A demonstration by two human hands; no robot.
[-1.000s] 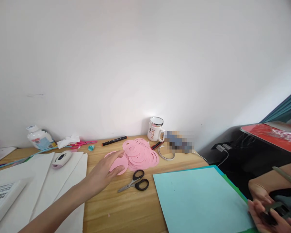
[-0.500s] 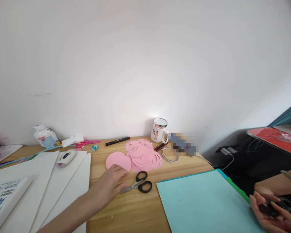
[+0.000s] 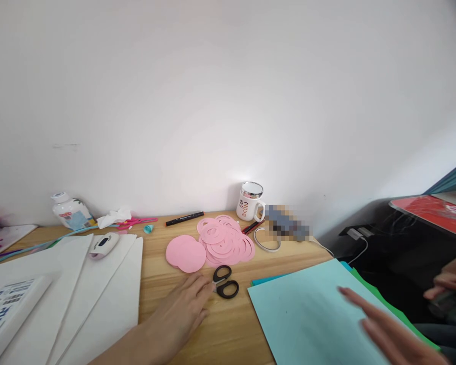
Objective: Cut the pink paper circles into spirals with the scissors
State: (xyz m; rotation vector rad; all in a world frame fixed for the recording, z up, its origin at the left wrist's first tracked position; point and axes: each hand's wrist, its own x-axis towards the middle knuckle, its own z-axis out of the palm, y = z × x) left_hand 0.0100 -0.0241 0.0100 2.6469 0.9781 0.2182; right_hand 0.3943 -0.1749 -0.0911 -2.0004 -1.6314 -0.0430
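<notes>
My left hand (image 3: 188, 306) lies over the blades of the black-handled scissors (image 3: 227, 290), its fingers together and curled down around them; the handles stick out on the right. Just behind the hand is a short stack of pink paper circles (image 3: 186, 254). Beside that stack lies a pile of pink paper rings and cut circles (image 3: 226, 243). My right hand (image 3: 391, 329), blurred by motion, hovers over or rests on the light-blue sheet (image 3: 307, 309) with its fingers stretched out; contact is hard to judge. Blue and green sheets (image 3: 387, 299) show underneath.
White sheets (image 3: 110, 299) carry a boxed pack (image 3: 13, 314) and a small white device (image 3: 103, 246). Along the wall are a white bottle (image 3: 72, 210), pink scissors (image 3: 137, 221), a black marker (image 3: 185, 219) and a mug (image 3: 251, 203). Another person's hands (image 3: 450, 284) hold a dark object at right.
My left hand has moved from beside the pink circles onto the scissor blades. My right hand now reaches across the light-blue sheet, which has turned slightly. The other person's hands are farther right.
</notes>
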